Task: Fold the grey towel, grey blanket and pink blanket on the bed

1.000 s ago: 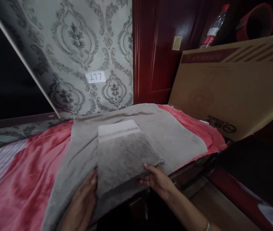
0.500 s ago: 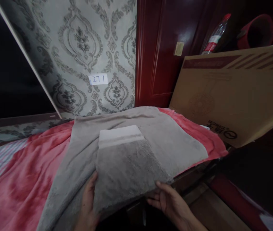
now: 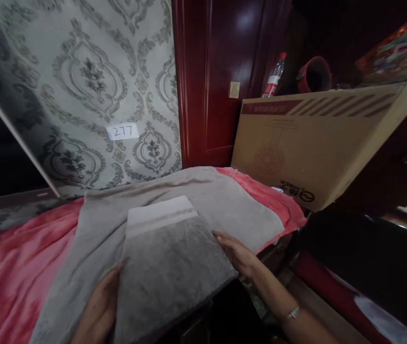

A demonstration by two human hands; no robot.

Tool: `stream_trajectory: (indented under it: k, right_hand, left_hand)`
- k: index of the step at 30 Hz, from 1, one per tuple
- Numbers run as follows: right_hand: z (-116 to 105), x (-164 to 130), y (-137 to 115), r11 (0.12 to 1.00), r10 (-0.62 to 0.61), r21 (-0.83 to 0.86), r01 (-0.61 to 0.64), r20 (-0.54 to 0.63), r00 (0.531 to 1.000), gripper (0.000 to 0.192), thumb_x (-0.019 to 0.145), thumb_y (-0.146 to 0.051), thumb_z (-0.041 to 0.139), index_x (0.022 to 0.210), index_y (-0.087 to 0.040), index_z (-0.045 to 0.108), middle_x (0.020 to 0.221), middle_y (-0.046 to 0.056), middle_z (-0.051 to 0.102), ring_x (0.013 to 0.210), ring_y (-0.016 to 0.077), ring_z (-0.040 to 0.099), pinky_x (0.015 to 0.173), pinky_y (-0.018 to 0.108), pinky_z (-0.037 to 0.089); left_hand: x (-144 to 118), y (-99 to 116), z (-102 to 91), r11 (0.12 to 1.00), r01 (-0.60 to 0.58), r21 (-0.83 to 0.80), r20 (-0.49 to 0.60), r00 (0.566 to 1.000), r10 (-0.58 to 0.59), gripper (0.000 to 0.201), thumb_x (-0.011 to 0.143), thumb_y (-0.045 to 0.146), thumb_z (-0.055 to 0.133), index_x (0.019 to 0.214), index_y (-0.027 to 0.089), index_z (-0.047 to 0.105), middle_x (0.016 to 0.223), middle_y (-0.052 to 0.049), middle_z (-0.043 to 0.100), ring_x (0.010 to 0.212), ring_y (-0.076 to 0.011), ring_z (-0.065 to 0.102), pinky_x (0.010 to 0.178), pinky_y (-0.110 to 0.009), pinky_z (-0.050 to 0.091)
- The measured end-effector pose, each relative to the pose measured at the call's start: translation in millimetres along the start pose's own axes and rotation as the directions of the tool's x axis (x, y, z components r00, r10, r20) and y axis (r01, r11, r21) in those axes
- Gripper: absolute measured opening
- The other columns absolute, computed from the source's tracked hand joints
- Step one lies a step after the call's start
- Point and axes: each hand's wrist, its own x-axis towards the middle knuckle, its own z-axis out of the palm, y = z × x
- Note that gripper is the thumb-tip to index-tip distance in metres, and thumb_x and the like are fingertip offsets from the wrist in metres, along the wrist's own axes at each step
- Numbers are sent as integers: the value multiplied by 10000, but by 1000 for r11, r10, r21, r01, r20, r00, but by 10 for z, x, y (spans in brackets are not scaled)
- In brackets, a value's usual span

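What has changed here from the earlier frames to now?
The right hand has moved from the near right corner of the folded grey cloth to farther back along its right edge. The cloth appears drawn slightly toward the person. The view has turned rightward, bringing a colourful bag into sight. Unchanged: the left hand at the cloth's left edge, the grey blanket over the pink blanket.

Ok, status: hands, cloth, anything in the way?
Left hand, right hand at opposite sides of folded plush cloth. Cloth over gray blanket. Cardboard box back right, not blocking.
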Motion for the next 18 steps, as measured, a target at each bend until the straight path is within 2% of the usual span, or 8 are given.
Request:
stream_trajectory:
  k: [3, 7, 10, 12, 15, 18]
  right_hand:
    - [50, 242, -79, 998, 32, -58, -28, 59, 998, 429, 587, -402, 835, 942, -206, 696, 1054, 77, 739, 1030, 256, 650, 1025, 395, 420]
    - [168, 543, -231, 967, 135, -218, -130, 5, 991, 158, 699, -342, 680, 737, -193, 640, 835, 59, 734, 829, 210, 671, 896, 336, 499]
    - [272, 779, -316, 935, 192, -296, -194, -36, 981, 154, 766, -307, 599, 676, -185, 625, 688, 55, 696, 725, 206, 660, 793, 321, 524]
    - [337, 941, -334, 909, 207, -353, -222, -82, 975, 185, 789, -309, 589, 663, -179, 626, 614, 46, 662, 654, 211, 639, 716, 324, 525]
    - [417, 1156, -292, 873, 150, -437, -218, -185, 971, 209, 804, -316, 608, 655, -171, 626, 560, 28, 623, 595, 203, 606, 630, 309, 492]
    - [449, 1290, -180, 833, 14, -527, -166, -280, 960, 163, 753, -262, 674, 631, -170, 618, 541, -4, 592, 609, 176, 587, 599, 257, 429]
  left_hand:
    - [37, 134, 95, 998, -29, 46, 6, 1000, 29, 423, 819, 116, 573, 1227, 173, 669, 972, -64, 798, 990, -291, 744, 865, -393, 618]
    - [136, 284, 175, 988, -50, 146, 58, 997, 42, 366, 855, 125, 570, 1206, 120, 670, 926, -89, 796, 943, -279, 755, 853, -377, 616]
    - [279, 397, 195, 981, -52, 189, 133, 991, 27, 319, 872, 160, 603, 1178, 121, 687, 939, -105, 795, 930, -274, 758, 850, -365, 607]
    - [398, 465, 202, 968, -52, 247, 134, 991, 19, 313, 860, 205, 656, 1156, 113, 700, 915, -122, 794, 889, -285, 763, 830, -376, 608]
    - [577, 507, 207, 937, -25, 349, 63, 998, 4, 366, 788, 267, 762, 1102, 83, 725, 833, -150, 787, 798, -307, 766, 779, -389, 613]
    - [713, 441, 196, 918, -119, 379, 28, 993, 117, 378, 711, 206, 823, 1055, 76, 740, 755, -144, 777, 705, -290, 759, 686, -349, 608]
